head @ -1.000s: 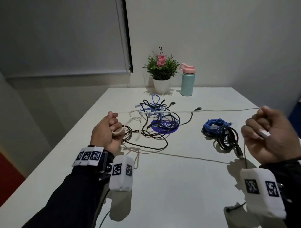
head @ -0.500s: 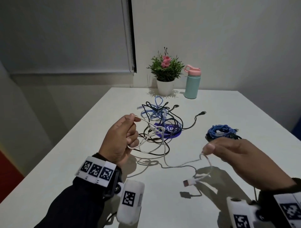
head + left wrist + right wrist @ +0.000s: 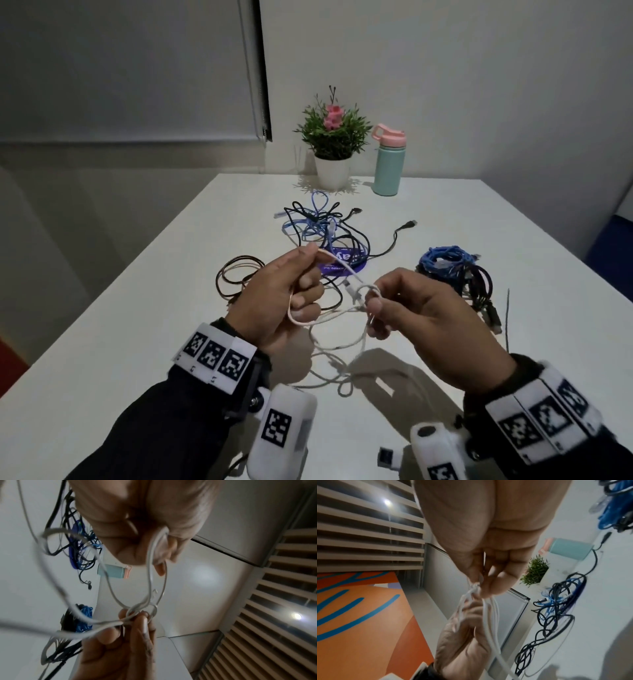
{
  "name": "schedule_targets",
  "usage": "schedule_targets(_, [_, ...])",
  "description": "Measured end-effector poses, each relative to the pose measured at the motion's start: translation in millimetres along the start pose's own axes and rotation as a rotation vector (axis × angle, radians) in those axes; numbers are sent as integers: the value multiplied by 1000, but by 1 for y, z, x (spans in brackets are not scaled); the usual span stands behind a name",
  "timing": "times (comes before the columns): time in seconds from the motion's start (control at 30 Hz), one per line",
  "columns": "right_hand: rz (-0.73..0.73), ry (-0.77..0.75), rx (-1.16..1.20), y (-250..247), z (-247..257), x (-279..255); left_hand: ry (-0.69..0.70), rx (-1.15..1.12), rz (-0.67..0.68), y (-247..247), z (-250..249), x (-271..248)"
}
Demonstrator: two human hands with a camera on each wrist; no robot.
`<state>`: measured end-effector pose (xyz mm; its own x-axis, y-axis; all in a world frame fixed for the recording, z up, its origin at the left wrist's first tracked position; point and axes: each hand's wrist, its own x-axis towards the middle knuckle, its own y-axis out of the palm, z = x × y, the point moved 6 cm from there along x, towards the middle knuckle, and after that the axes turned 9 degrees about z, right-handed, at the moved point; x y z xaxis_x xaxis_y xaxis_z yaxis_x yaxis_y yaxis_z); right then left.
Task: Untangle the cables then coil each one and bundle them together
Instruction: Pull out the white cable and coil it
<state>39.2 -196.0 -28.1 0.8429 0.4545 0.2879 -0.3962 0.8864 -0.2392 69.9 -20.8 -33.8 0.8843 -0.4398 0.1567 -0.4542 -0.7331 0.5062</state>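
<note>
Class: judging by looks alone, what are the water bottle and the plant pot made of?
Water bottle: probably painted metal; matte teal body, with a pink lid that looks plastic.
Plant pot: smooth white, ceramic or plastic; the pictures cannot settle which.

Ahead of my hands, a tangle of black and blue cables [image 3: 322, 229] blocks the middle of the table [image 3: 513, 219]. To my right a coiled blue and black bundle [image 3: 455, 270] sits in the way. A potted plant [image 3: 331, 144] and a bottle [image 3: 388, 161] stand at the far edge. Bare tabletop lies along the left side and far right.
</note>
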Motion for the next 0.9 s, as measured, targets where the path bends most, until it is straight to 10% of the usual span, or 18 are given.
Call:
schedule_targets(0.2, [-237, 38, 322, -11, -13, 1, 25, 226, 10, 0, 8, 5])
schedule_targets(0.7, [-146, 6, 244, -5, -16, -1, 183, 356, -106, 14, 18, 5])
schedule_targets(0.9, [-150, -1, 229, -2, -19, -2, 40, 400, -109, 8, 23, 7])
